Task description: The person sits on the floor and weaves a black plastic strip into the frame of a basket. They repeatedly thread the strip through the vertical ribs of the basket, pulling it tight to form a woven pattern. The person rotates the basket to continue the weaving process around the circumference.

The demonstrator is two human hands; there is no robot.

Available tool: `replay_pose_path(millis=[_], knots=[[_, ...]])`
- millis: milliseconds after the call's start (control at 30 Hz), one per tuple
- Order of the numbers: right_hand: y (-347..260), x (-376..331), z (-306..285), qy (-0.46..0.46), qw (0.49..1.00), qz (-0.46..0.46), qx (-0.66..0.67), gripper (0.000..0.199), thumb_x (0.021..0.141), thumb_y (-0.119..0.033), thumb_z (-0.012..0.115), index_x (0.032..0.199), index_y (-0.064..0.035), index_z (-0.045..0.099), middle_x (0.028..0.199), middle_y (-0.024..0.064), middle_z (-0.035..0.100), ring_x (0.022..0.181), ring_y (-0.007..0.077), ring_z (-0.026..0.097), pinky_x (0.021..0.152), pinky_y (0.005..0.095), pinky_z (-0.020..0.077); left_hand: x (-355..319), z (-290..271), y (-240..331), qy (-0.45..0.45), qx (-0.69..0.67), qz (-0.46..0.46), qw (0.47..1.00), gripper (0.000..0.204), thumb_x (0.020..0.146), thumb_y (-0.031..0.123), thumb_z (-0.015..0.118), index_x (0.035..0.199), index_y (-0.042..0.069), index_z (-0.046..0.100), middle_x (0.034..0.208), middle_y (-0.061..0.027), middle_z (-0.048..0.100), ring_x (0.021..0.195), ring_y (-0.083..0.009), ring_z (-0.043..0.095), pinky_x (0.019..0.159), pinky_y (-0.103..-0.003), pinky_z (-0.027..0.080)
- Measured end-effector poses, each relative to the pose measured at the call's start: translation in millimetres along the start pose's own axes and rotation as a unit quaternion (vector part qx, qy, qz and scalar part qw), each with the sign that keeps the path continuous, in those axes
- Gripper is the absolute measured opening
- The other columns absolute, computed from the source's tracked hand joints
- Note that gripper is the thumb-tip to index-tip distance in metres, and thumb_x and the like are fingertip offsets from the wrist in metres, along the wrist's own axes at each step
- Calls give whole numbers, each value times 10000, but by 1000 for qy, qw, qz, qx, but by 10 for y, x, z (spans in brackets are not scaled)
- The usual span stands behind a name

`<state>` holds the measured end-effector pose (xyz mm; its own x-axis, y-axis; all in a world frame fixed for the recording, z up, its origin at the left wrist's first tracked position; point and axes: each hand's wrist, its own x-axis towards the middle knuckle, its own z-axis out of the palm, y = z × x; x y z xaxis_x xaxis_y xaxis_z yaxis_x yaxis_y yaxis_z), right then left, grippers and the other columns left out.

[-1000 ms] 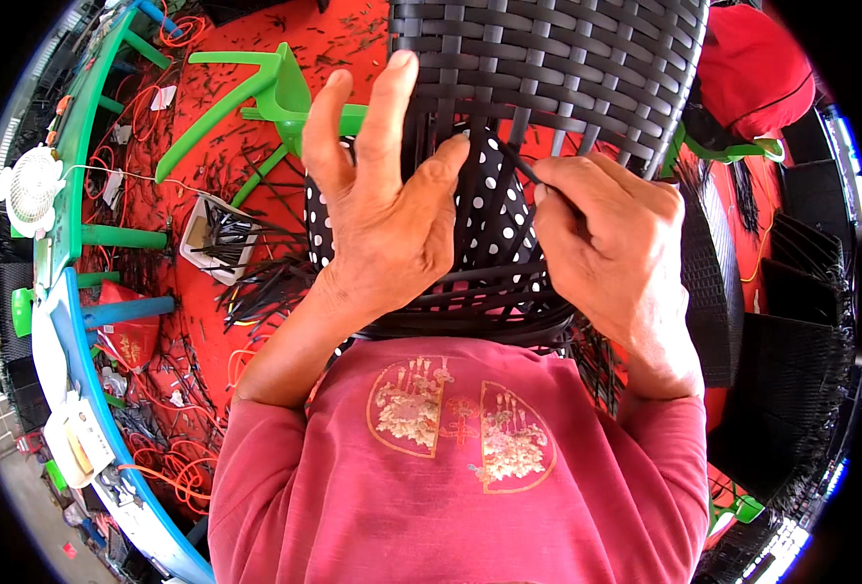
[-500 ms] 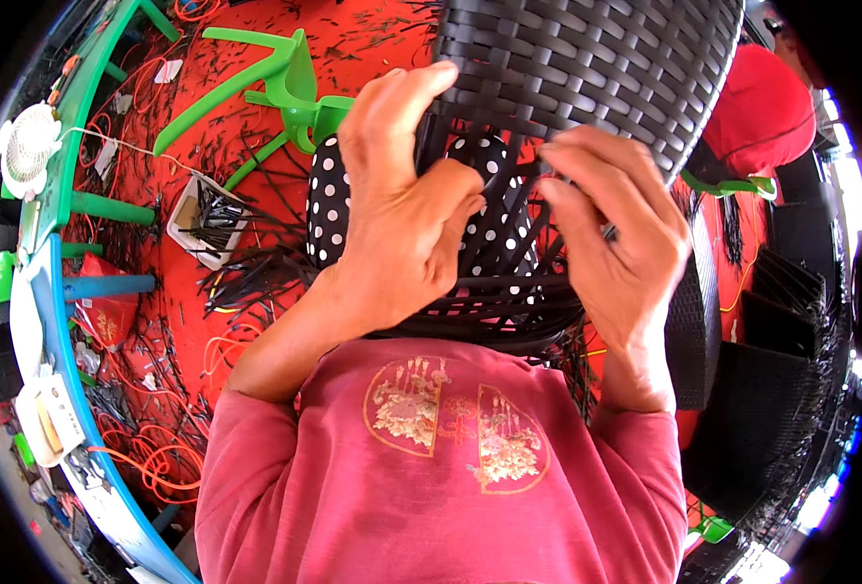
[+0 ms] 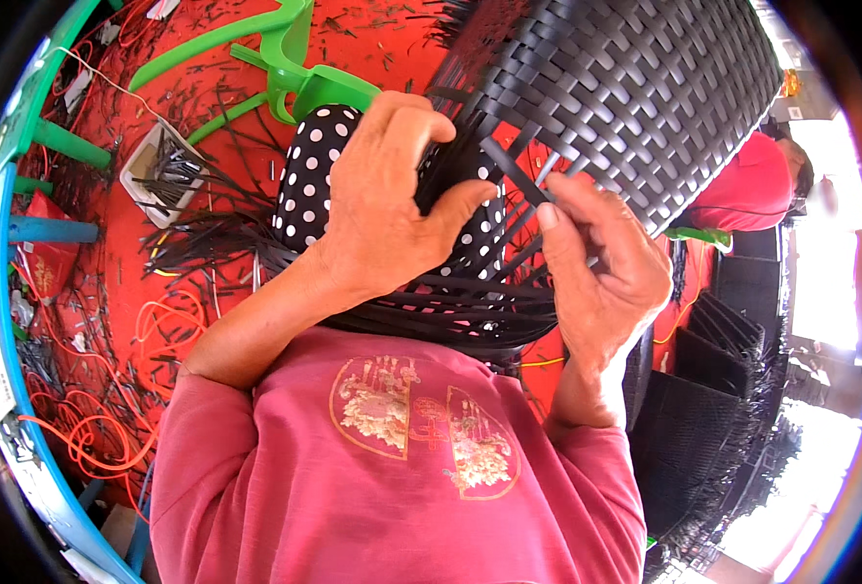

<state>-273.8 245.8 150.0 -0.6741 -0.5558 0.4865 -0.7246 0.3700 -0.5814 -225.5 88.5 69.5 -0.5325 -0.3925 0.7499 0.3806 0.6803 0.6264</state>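
A black woven wicker panel [image 3: 635,88] fills the upper right, with loose black strips hanging from its lower edge. My left hand [image 3: 387,209] is closed on the panel's lower left edge and the strips there. My right hand [image 3: 596,268] pinches one flat black strip [image 3: 513,173] between thumb and fingers, just below the weave. A bundle of long black strips [image 3: 431,311] lies across my lap over black cloth with white dots [image 3: 309,180].
A green plastic chair frame [image 3: 265,49] and a small tray of cut strips [image 3: 163,170] lie on the red floor, with orange cord [image 3: 90,433] at the left. Another person in red [image 3: 747,190] sits at the right, beside stacked black woven pieces [image 3: 703,419].
The view has shifted, with the panel now up and to the right. My left hand closed over the panel's edge. My right hand moved right and took up a single strip.
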Motion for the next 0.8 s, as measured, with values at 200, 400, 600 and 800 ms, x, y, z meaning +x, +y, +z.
replay_pose_path(millis=[200,400,600,800], knots=[[16,33,21,-49,996,-26,-63,119,792,41,685,905,5,678,706,82,615,552,122,556,513,229,424,-4,17,-83,-22,9,-1,1000,263,695,-1,761,855,17,553,741,-83,553,615,-210,546,557,-276,449],[-4,37,46,-29,998,-34,-54,126,780,62,692,898,19,682,704,82,617,561,111,545,516,222,412,17,-41,-48,-23,-3,-24,999,219,711,-32,736,827,10,556,704,-76,526,557,-203,513,499,-275,414],[-18,3,39,-17,998,-11,-64,129,774,68,697,896,27,687,711,79,628,583,97,545,538,213,415,1,-40,-32,-30,-28,-84,996,212,715,-28,736,812,12,553,697,-58,511,537,-148,487,489,-263,399],[13,-41,48,-16,997,-16,-79,133,765,59,708,892,22,688,732,91,647,598,127,592,563,221,446,-36,-48,-48,-9,-50,-61,997,158,736,-50,700,815,13,578,673,-54,537,507,-113,519,456,-246,391]])
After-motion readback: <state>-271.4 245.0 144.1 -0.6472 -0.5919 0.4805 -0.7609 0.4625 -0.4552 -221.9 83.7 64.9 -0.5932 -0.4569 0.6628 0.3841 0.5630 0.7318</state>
